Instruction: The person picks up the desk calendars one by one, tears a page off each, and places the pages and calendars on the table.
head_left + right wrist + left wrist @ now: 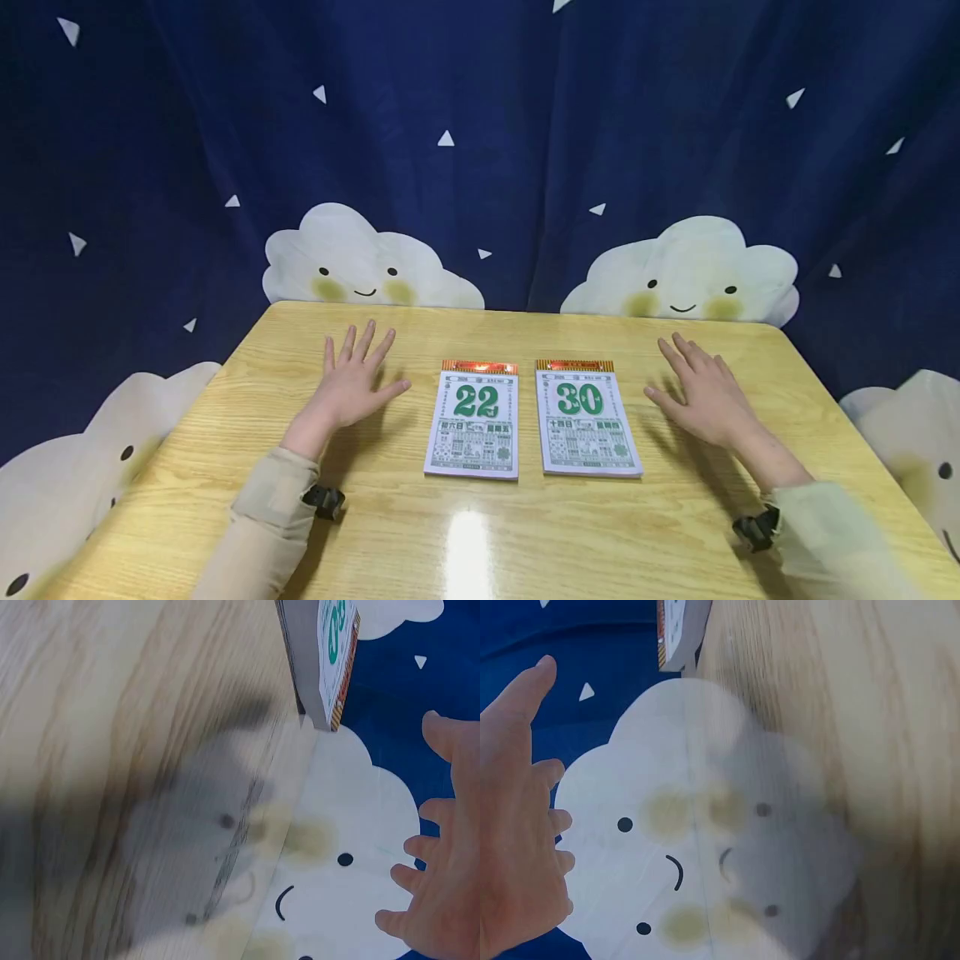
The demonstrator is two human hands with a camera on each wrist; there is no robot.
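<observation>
Two tear-off calendar pads lie side by side on the wooden table [390,533]. The left calendar [472,421] shows a green 22, the right calendar [588,421] a green 30; each has a red and gold band along its top. To the left of the pair, my left hand [351,387] is spread with straight fingers and holds nothing. On the other side, my right hand [705,396] is likewise spread and apart from the calendars. Thick page edges of the right calendar [311,660] show in the right wrist view; a corner of the left calendar [681,630] appears in the left wrist view.
A dark blue curtain [495,100] with white triangles and smiling clouds hangs behind the table and at its sides. Light glares off the tabletop in front of the calendars. A small black device [324,502] sits at the left wrist, another device [756,529] at the right.
</observation>
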